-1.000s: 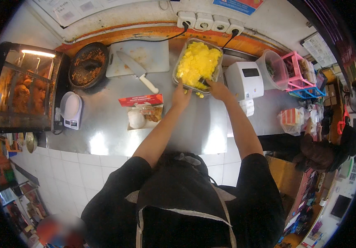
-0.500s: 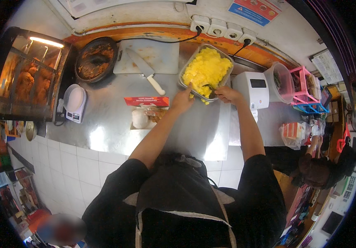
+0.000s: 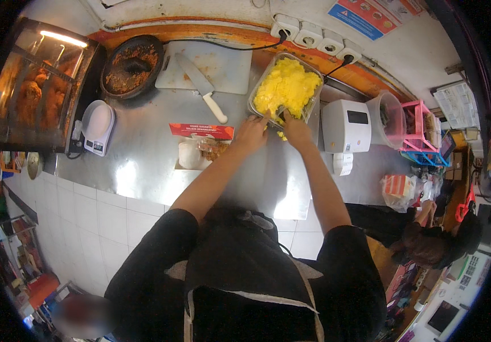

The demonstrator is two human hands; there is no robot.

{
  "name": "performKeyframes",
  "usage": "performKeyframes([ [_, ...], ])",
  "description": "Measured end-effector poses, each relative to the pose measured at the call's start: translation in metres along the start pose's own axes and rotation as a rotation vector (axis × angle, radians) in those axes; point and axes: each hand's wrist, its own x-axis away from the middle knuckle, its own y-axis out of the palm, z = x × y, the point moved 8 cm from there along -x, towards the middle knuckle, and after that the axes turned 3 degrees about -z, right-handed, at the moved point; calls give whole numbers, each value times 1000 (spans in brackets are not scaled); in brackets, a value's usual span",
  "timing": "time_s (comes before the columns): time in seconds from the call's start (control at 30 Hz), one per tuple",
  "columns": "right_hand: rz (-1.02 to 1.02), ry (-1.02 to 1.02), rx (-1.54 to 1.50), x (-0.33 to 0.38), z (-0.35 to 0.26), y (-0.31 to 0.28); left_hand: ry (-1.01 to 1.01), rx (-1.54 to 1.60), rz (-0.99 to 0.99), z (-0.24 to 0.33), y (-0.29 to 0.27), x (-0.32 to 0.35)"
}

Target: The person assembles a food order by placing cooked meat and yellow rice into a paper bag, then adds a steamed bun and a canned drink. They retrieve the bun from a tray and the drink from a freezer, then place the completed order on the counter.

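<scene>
Yellow rice (image 3: 291, 85) is heaped in a clear rectangular plastic container (image 3: 317, 108) on the steel counter, with a few grains spilled by its near edge. My left hand (image 3: 251, 132) grips the container's near left corner, its thumb reaching over the rim to the rice. In my right hand (image 3: 299, 132) is a spoon (image 3: 282, 110), its dark bowl dipping into the near side of the rice. To the left of my left forearm sits an open paper box (image 3: 201, 131) with a red flap, holding a white rounded portion (image 3: 189, 154) and a brown piece of food (image 3: 214, 149) in clear wrap.
A knife (image 3: 203, 85) lies partly on a white cutting board (image 3: 231, 71). Left of it stand a stone mortar (image 3: 109, 85), a kitchen scale (image 3: 97, 137) and a lit display case (image 3: 35, 97). A white label printer (image 3: 345, 128) stands right of the container. Another person (image 3: 428, 242) works at far right.
My right hand has moved left with the spoon, closer to my left hand. My left hand stays at the container's corner. The whole view has shifted slightly.
</scene>
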Motion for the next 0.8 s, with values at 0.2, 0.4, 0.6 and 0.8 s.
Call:
performKeyframes([
  [0.2,-151,-295,119,4,20,-25,-36,-54,-95,1,5,-1],
  [0.4,-311,-293,-248,-11,49,-19,-74,-150,-185,11,11,5],
  [0.6,-756,43,-1059,-5,65,11,-27,-159,-190,43,30,12],
  [0.8,-710,196,-1379,6,60,10,-124,-69,-192,47,20,0],
])
